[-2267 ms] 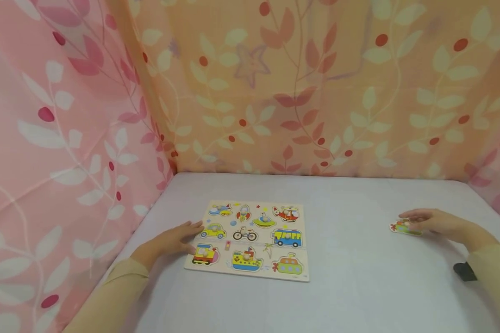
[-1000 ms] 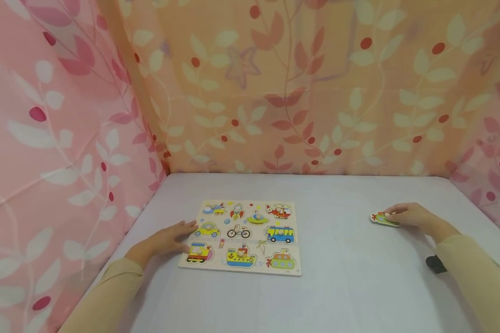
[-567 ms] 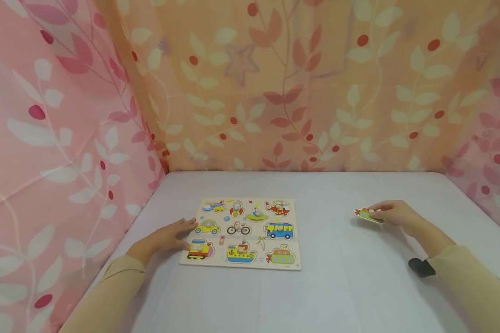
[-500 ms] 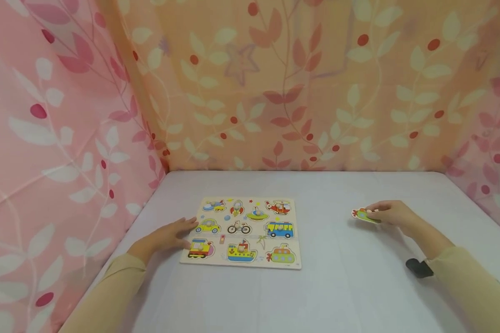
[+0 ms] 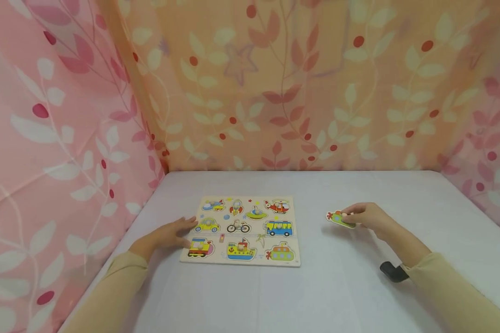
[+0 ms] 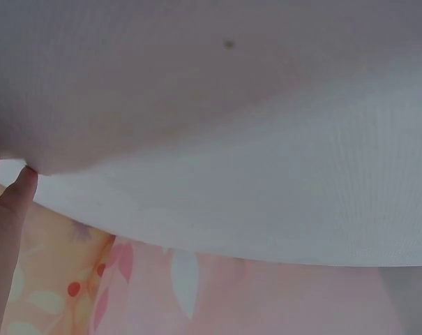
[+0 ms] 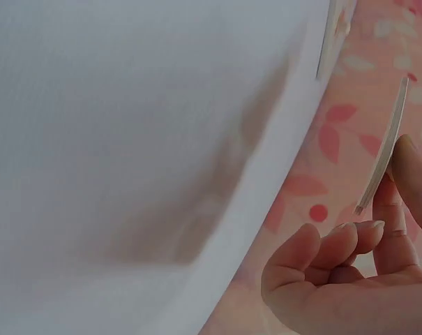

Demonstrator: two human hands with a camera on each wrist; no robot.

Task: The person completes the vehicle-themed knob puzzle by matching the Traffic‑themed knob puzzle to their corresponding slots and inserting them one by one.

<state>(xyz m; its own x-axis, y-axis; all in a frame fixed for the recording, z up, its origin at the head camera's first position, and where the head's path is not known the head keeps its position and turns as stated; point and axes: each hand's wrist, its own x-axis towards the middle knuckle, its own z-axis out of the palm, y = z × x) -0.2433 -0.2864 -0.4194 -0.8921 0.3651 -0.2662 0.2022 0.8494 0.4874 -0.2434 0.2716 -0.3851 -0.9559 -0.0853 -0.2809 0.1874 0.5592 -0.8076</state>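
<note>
My right hand (image 5: pixel 366 217) pinches a green and orange submarine puzzle piece (image 5: pixel 336 218) by its knob, to the right of the puzzle board (image 5: pixel 250 266). In the right wrist view the thin wooden piece (image 7: pixel 383 153) is seen edge-on, raised off the table, with the fingers (image 7: pixel 399 241) beneath it. My left hand (image 5: pixel 166 236) rests at the board's left edge, fingers fairly straight and touching it. Several knobbed vehicle pieces sit in the board, such as the blue bus (image 5: pixel 279 228) and the ship (image 5: pixel 240 250). A submarine picture (image 5: pixel 280 252) without a knob shows at the lower right.
The board lies on a white-covered table (image 5: pixel 337 296). A dark object (image 5: pixel 393 272) shows beside the right sleeve. Pink floral cloth (image 5: pixel 66 138) hangs at the left and orange floral cloth (image 5: pixel 296 92) closes off the back.
My right hand has taken hold of the submarine piece, lifted it and carried it left toward the board. The left hand has stayed at the board's edge. The view has shifted slightly.
</note>
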